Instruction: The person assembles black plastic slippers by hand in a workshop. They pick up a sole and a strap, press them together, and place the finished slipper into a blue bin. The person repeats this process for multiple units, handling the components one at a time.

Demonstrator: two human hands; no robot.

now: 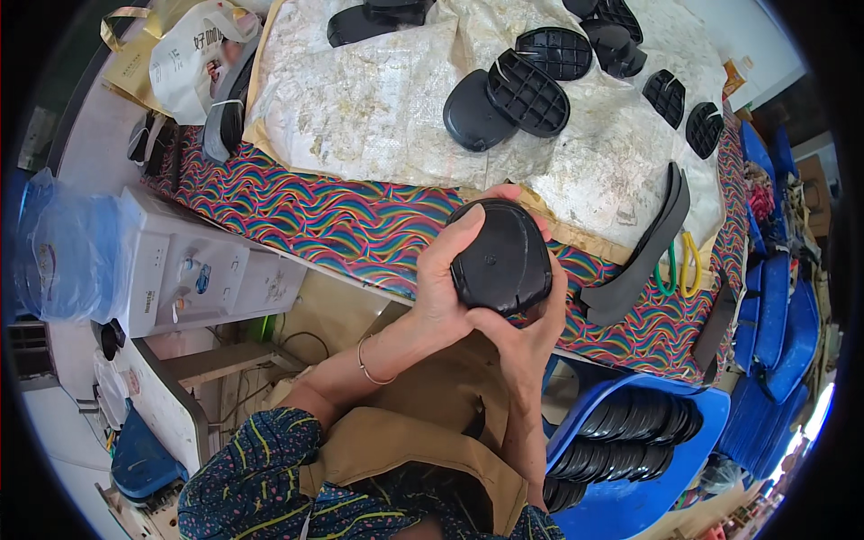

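In front of me, at the near edge of the table, both hands grip a black oval plastic pad (504, 256) with its smooth face up. My left hand (439, 283) wraps its left side, thumb pressed on the top edge. My right hand (533, 335) closes round its lower right side, thumb at the near edge. Beyond them, a smooth black pad (477, 112) and a grid-backed pad (529, 93) overlap on a stained white woven sheet (387, 117). Several similar pads lie farther back and to the right.
Curved black strips (643, 256) lie right of my hands, beside green (666, 270) and yellow (690, 264) loops. A blue chair (711, 418) at lower right holds stacked pads (630, 432). A water dispenser (216, 270) stands left; bags (193, 67) sit at the back left.
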